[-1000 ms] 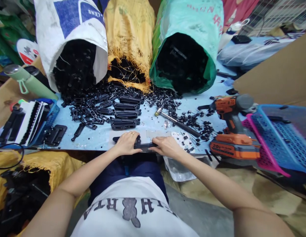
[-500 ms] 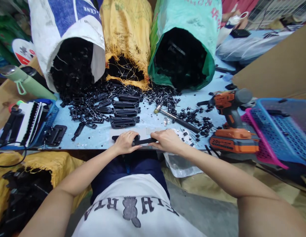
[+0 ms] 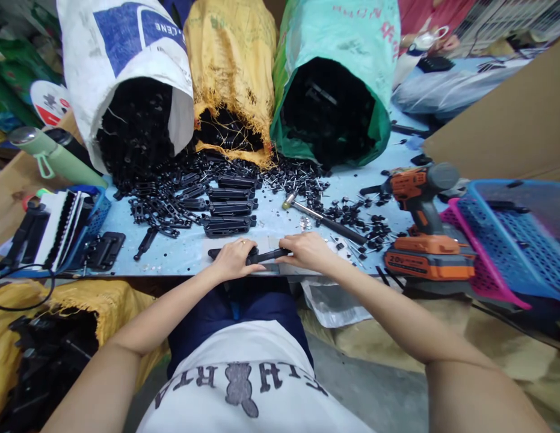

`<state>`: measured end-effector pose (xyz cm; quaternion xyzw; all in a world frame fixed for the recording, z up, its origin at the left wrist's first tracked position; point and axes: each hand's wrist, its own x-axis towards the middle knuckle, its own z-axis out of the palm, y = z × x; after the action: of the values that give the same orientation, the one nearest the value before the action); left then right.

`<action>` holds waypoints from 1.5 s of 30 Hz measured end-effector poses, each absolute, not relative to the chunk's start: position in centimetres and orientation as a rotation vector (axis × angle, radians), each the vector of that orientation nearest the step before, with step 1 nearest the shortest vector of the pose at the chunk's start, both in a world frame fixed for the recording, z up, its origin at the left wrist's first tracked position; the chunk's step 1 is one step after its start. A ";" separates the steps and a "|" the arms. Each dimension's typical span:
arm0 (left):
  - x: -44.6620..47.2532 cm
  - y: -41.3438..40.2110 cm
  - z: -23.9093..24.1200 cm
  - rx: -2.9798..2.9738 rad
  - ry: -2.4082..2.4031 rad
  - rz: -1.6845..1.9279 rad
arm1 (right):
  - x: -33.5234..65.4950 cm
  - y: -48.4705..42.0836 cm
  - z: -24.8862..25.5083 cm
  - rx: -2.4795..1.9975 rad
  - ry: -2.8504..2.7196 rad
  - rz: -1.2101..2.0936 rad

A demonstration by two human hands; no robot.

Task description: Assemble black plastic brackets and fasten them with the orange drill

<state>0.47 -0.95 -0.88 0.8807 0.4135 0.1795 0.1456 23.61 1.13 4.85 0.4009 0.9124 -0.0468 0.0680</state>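
At the table's front edge, both hands are on a long black plastic part (image 3: pixel 269 255). My left hand (image 3: pixel 237 260) is closed over its left portion, and a dark end shows beyond the fingers. My right hand (image 3: pixel 307 251) grips the right end, which its fingers partly cover. Just beyond the hands lies a row of black folded assemblies (image 3: pixel 230 226). To the right of that row rests a hammer (image 3: pixel 325 219) with a dark handle. Beside the hammer are loose black knobs with metal screws (image 3: pixel 374 225).
Three sacks of black parts, white (image 3: pixel 126 54), yellow (image 3: pixel 230 60) and green (image 3: pixel 338 42), line the back. A cordless drill (image 3: pixel 426 222) and blue basket (image 3: pixel 523 234) stand right. A filled blue basket (image 3: pixel 97 210) and green bottle (image 3: pixel 58 156) are left. Another person's hand (image 3: pixel 451 43) shows at top right.
The right end of the black part has tilted slightly upward, with my right hand shifted a little up. The whole view has moved slightly; the other table items look the same.
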 end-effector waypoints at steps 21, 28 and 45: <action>12.0 15.4 -0.8 2.695 1.520 0.143 | 31.0 12.3 1.3 2.334 2.222 -0.078; 11.4 14.4 -1.3 2.658 1.627 0.186 | 30.0 13.7 0.8 2.239 2.157 -0.113; 7.2 9.5 2.3 2.381 1.477 0.721 | 17.2 -2.8 -1.6 2.682 3.239 -0.993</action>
<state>7.16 9.49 2.31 0.8166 0.5066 0.2474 0.1238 17.22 -2.79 -1.56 0.5159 0.6230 -0.1909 -0.5561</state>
